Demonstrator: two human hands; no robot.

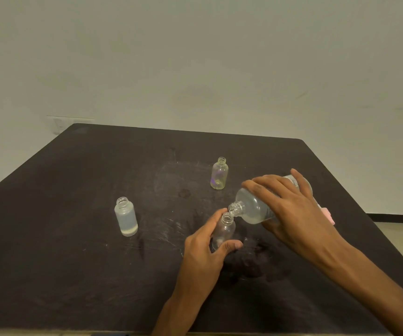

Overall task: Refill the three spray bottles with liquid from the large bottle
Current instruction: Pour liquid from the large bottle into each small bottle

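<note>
Pouring depends here on one alignment: the threaded mouth of the large bottle [256,207] must sit directly above the open neck of the clear spray bottle [224,232]. The large bottle is tipped well past horizontal, with its long axis running from upper right, at its base, down to lower left, at its mouth. That mouth lies just above and slightly right of the clear spray bottle's neck, nearly touching it. The right hand [290,209] grips the large bottle from above, fingers wrapped over its body. The left hand [207,246] holds the clear spray bottle upright on the dark table [74,238], with fingers curled along its left side and the thumb pressed near its base. This bottle appears nearly empty, so filling is judged to be at its start. A frosted spray bottle [125,217] stands uncapped well to the left of the clear spray bottle, with a shallow layer of liquid. A third spray bottle with a purple tint [219,173] stands uncapped beyond it, apart from both hands. A pink object [329,215] shows partly behind the right wrist; what it is cannot be told.
</note>
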